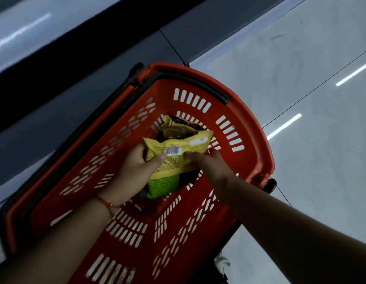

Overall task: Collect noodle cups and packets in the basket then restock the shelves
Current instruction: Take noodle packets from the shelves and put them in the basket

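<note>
A red slotted plastic basket stands on the floor below me. Both my hands are down inside it. My left hand grips a yellow and green noodle packet from its left side, thumb across the barcode face. My right hand pinches the same packet at its right edge. Beneath it, at the basket's bottom, lies another yellow packet with dark print, partly hidden.
The basket has black handles folded along its rim and a small wheel at the right. Glossy pale floor tiles spread to the right. A dark band, possibly a shelf base, runs along the left.
</note>
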`<state>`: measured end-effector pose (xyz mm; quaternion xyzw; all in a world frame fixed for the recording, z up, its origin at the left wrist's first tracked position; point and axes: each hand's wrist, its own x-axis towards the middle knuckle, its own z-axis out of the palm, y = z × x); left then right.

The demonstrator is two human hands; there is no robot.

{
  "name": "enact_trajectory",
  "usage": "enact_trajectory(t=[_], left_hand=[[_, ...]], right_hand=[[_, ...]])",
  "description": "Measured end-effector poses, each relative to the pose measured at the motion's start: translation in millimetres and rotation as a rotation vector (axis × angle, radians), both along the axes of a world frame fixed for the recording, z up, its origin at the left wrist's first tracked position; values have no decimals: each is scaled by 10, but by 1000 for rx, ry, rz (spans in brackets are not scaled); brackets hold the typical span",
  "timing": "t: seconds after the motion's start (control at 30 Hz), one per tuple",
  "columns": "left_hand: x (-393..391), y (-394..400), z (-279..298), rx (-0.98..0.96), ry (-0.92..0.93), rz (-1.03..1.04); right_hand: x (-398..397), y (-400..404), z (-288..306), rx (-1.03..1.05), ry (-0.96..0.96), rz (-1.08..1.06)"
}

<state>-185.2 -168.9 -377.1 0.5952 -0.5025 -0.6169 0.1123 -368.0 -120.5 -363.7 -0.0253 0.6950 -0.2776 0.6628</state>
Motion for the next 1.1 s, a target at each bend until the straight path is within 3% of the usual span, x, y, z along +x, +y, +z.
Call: enact_trajectory(t=[0.17, 0.27, 0.4, 0.6, 0.8, 0.93, 1.1], left_hand=[[160, 61, 1166, 7, 180, 273], [210, 14, 1980, -70, 208, 262], [247, -33, 3240, -131, 61, 164], [347, -204, 5766, -508, 48, 165], [712, -326, 7977, -995, -122, 89], [973, -220, 8919, -1274, -221, 117], [1053, -126, 9526, -1375, -553, 172]], right_hand=[[-41, -47, 870, -143, -176, 60], [-95, -27, 1643, -277, -201, 19], [-68, -11, 2996, -413, -116, -6], [167, -109, 5420, -657, 85, 42], [521, -367, 7382, -1033, 181, 192], [740, -578, 8251, -1281, 225, 213], [895, -933, 8963, -1507, 276, 316]])
